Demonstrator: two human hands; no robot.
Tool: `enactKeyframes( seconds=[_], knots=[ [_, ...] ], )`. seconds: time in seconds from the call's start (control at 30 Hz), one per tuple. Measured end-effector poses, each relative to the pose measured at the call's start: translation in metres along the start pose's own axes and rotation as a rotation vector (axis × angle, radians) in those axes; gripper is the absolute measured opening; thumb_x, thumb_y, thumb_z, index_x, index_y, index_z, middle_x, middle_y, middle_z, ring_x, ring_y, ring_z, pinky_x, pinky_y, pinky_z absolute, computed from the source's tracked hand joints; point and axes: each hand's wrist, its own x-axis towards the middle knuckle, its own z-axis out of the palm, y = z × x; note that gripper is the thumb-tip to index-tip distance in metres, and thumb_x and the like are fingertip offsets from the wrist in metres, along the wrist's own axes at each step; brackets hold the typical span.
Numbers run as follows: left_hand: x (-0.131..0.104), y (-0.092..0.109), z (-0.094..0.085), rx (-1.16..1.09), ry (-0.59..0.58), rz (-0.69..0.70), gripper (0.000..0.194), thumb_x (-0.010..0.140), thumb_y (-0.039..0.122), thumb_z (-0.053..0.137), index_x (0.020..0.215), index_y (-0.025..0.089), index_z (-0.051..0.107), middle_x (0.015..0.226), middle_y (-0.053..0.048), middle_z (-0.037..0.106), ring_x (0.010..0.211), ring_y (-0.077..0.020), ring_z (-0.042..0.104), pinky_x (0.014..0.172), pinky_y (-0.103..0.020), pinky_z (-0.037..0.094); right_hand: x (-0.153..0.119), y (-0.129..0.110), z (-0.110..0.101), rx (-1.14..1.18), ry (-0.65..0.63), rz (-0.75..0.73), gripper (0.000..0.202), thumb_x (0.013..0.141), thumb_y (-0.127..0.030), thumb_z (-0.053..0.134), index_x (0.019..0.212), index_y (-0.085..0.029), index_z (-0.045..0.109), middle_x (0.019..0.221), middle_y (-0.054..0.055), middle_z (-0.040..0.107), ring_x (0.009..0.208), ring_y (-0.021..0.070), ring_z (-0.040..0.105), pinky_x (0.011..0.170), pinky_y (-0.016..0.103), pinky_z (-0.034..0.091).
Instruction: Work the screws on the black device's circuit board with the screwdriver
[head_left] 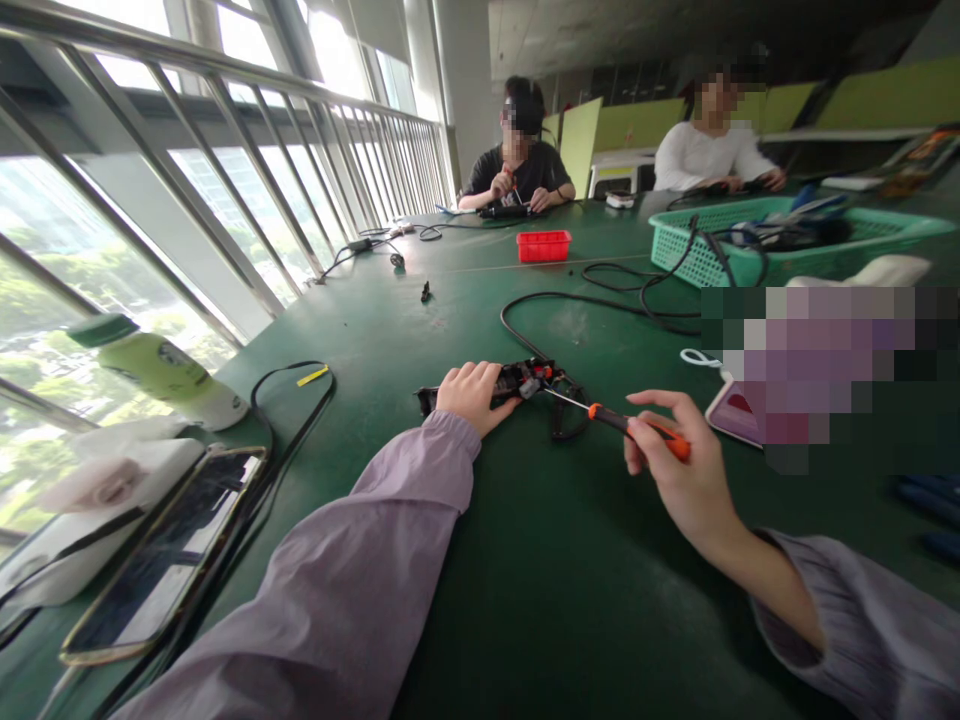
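Head view, slim orange-handled screwdriver (626, 423), black device (517, 383)

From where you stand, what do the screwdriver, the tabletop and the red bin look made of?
Screwdriver in the right hand: thin bare-metal shaft by its grey glint; orange handle, probably plastic or rubber. Tabletop: dark green, matte with soft sheen, likely a rubber or vinyl mat. Red bin: uniform bright moulded walls, apparently plastic.

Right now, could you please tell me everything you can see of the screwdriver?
The screwdriver has an orange handle with a dark band and a thin metal shaft. The right hand grips the handle, holding the tool slanted low over the green table. Its tip meets the black device, which the left hand presses down.
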Motion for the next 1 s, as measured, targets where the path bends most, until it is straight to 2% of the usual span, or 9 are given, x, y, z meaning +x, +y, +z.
enactKeyframes(
  seconds=[0.1, 0.2, 0.33, 0.47, 0.53, 0.7, 0.77, 0.9, 1.0],
  knots=[
    [-0.0002, -0.0001, 0.0004, 0.012, 0.007, 0.003, 0.041, 0.08, 0.05, 0.049, 0.103, 0.017, 0.055, 0.097, -0.005, 0.063, 0.094, -0.0229, 0.055, 0.077, -0.035, 0.04, 0.0023, 0.001, 0.0, -0.027, 0.091, -0.096, 0.033, 0.072, -0.023, 0.063, 0.102, -0.023, 0.049, 0.083, -0.001, 0.055, 0.064, 0.0116, 0.057, 0.06, 0.026, 0.046],
    [-0.0003, -0.0002, 0.0004, 0.014, 0.008, 0.003, 0.041, 0.08, 0.05, 0.05, 0.103, 0.017, 0.055, 0.097, -0.005, 0.063, 0.093, -0.0228, 0.055, 0.077, -0.035, 0.04, 0.0029, 0.0011, -0.0008, 0.011, 0.018, -0.026, 0.023, 0.079, -0.029, 0.055, 0.1, -0.023, 0.049, 0.066, -0.004, 0.053, 0.049, 0.0099, 0.051, 0.047, 0.024, 0.041],
    [-0.0001, -0.0001, 0.0005, 0.013, 0.006, -0.001, 0.041, 0.08, 0.05, 0.049, 0.104, 0.017, 0.055, 0.098, -0.005, 0.063, 0.093, -0.0227, 0.055, 0.078, -0.035, 0.04, 0.0006, -0.0002, -0.0013, 0.017, -0.043, 0.05, 0.019, 0.087, -0.036, 0.041, 0.091, -0.021, 0.053, 0.039, -0.009, 0.035, 0.033, 0.0085, 0.037, 0.037, 0.022, 0.03],
    [0.0, -0.0003, 0.0009, 0.017, 0.004, 0.002, 0.041, 0.08, 0.05, 0.049, 0.103, 0.017, 0.055, 0.098, -0.005, 0.063, 0.093, -0.0227, 0.055, 0.078, -0.034, 0.04, 0.0013, 0.0006, -0.0011, 0.003, 0.027, -0.076, 0.029, 0.075, -0.025, 0.059, 0.102, -0.024, 0.047, 0.071, -0.003, 0.056, 0.057, 0.011, 0.055, 0.057, 0.026, 0.046],
    [-0.0001, -0.0002, 0.0007, 0.016, 0.002, 0.002, 0.041, 0.08, 0.05, 0.049, 0.104, 0.017, 0.055, 0.098, -0.005, 0.063, 0.094, -0.0228, 0.055, 0.078, -0.034, 0.04, 0.0026, 0.0018, -0.0013, 0.013, 0.032, -0.093, 0.036, 0.072, -0.023, 0.062, 0.104, -0.024, 0.045, 0.081, -0.001, 0.056, 0.062, 0.0113, 0.057, 0.059, 0.026, 0.046],
    [0.0001, 0.0, 0.0001, 0.009, -0.001, -0.001, 0.042, 0.08, 0.05, 0.049, 0.105, 0.017, 0.054, 0.099, -0.005, 0.063, 0.094, -0.0229, 0.055, 0.078, -0.034, 0.04, 0.0023, 0.0017, -0.0008, -0.007, -0.083, 0.086, 0.017, 0.084, -0.035, 0.048, 0.094, -0.022, 0.05, 0.042, -0.009, 0.039, 0.035, 0.0089, 0.04, 0.038, 0.022, 0.033],
    [0.0, -0.0001, 0.0002, 0.011, -0.002, -0.001, 0.042, 0.08, 0.05, 0.049, 0.104, 0.017, 0.055, 0.098, -0.005, 0.063, 0.094, -0.023, 0.055, 0.078, -0.035, 0.04, 0.0018, -0.0004, 0.0004, -0.017, -0.021, 0.044, 0.018, 0.081, -0.034, 0.053, 0.095, -0.022, 0.05, 0.048, -0.007, 0.044, 0.04, 0.0098, 0.046, 0.041, 0.023, 0.038],
    [-0.0002, -0.0003, 0.001, 0.006, -0.002, -0.002, 0.042, 0.08, 0.05, 0.05, 0.105, 0.017, 0.054, 0.098, -0.006, 0.063, 0.094, -0.0231, 0.055, 0.078, -0.035, 0.04, 0.0033, -0.0035, 0.0019, -0.031, 0.118, -0.11, 0.045, 0.067, -0.024, 0.067, 0.105, -0.024, 0.044, 0.086, 0.001, 0.054, 0.069, 0.0137, 0.058, 0.055, 0.025, 0.047],
    [-0.0004, 0.0002, 0.0005, -0.001, 0.0, -0.007, 0.041, 0.08, 0.05, 0.05, 0.104, 0.017, 0.054, 0.098, -0.006, 0.063, 0.094, -0.0231, 0.055, 0.079, -0.035, 0.04, 0.0035, -0.002, 0.0008, -0.073, 0.053, -0.053, 0.037, 0.072, -0.028, 0.063, 0.104, -0.023, 0.045, 0.07, -0.003, 0.053, 0.054, 0.0109, 0.053, 0.049, 0.024, 0.043]
  ],
)
